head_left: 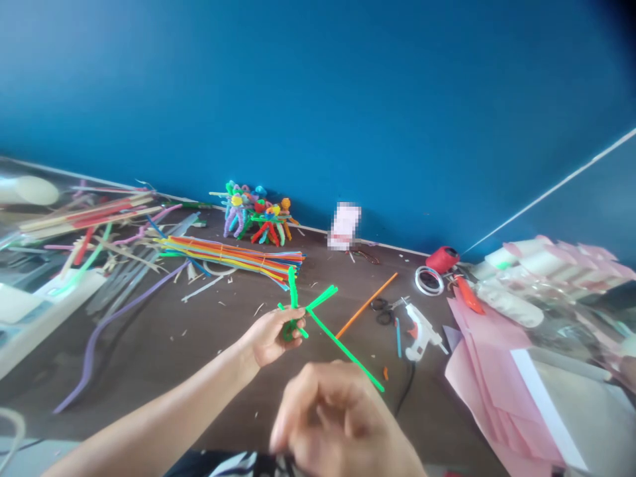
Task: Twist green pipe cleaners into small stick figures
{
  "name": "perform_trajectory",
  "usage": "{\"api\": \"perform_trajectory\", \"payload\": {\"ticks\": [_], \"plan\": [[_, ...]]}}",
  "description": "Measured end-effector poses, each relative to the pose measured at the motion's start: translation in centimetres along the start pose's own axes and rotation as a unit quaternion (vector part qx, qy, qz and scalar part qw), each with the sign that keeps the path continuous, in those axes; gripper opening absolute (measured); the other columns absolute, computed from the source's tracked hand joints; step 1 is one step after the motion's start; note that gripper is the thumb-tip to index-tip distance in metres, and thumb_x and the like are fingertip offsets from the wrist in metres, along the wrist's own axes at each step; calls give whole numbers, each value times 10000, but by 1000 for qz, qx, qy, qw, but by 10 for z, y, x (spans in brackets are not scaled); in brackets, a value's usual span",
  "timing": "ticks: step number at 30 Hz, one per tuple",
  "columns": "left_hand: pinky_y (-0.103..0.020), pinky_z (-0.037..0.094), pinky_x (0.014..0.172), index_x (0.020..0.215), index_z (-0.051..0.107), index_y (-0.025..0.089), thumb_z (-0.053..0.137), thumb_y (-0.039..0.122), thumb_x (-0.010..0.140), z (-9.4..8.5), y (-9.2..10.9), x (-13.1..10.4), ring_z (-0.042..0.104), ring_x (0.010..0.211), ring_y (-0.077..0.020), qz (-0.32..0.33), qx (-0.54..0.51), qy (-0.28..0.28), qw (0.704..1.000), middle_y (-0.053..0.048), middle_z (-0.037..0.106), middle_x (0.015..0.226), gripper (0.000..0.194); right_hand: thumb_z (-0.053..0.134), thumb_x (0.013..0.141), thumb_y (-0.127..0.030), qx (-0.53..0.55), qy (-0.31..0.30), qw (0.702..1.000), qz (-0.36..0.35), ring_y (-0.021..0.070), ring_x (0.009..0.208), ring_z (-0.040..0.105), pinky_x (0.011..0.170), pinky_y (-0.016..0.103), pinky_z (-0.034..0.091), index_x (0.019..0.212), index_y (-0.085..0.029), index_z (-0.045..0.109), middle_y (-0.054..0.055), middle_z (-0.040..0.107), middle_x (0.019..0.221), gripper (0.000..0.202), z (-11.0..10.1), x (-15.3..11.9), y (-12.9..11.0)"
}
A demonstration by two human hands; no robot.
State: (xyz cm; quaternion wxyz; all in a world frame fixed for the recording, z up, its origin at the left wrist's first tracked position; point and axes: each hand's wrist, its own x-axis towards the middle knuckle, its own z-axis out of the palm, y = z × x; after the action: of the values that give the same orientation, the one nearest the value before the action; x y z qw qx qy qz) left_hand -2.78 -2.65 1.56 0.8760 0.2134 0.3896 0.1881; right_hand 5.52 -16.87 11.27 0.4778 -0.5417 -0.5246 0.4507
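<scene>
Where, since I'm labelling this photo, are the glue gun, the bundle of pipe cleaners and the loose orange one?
Glue gun (422,331): head view, white body.
Bundle of pipe cleaners (233,255): head view, middle of the strands.
Loose orange pipe cleaner (368,305): head view, middle of its length.

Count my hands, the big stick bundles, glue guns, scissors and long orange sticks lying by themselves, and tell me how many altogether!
Left hand and right hand: 2
Big stick bundle: 1
Glue gun: 1
Scissors: 1
Long orange stick by itself: 1
Total: 6
</scene>
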Motion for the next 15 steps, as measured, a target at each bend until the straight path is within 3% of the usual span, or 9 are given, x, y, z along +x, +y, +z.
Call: {"api": "perform_trajectory", "payload": {"ticks": [6,8,11,15], "plan": [[-200,418,444,726,562,136,633,248,649,1,-2,-3,459,437,-68,102,105,-19,989,24,526,545,154,470,801,-390,21,130,988,77,71,452,350,437,199,272,825,-143,599,-37,423,533,279,-15,24,65],[-208,419,467,729,574,135,634,277,641,5,-3,-5,465,452,-71,121,148,-26,981,26,528,551,178,474,794,-414,55,139,984,99,60,423,310,416,200,231,870,-133,589,-44,412,533,313,-19,25,83],[-207,408,495,726,579,124,633,310,642,10,-5,-8,472,491,-80,166,211,-47,962,26,521,545,211,506,771,-426,96,149,976,124,51,406,278,396,194,187,864,-131,585,-54,391,518,320,-21,27,93],[-209,403,521,752,553,126,613,315,675,11,-7,-10,461,513,-83,220,260,-61,938,38,511,530,212,527,752,-428,134,166,967,135,32,376,258,370,185,150,666,-136,557,-60,379,482,305,-18,33,90]]}}
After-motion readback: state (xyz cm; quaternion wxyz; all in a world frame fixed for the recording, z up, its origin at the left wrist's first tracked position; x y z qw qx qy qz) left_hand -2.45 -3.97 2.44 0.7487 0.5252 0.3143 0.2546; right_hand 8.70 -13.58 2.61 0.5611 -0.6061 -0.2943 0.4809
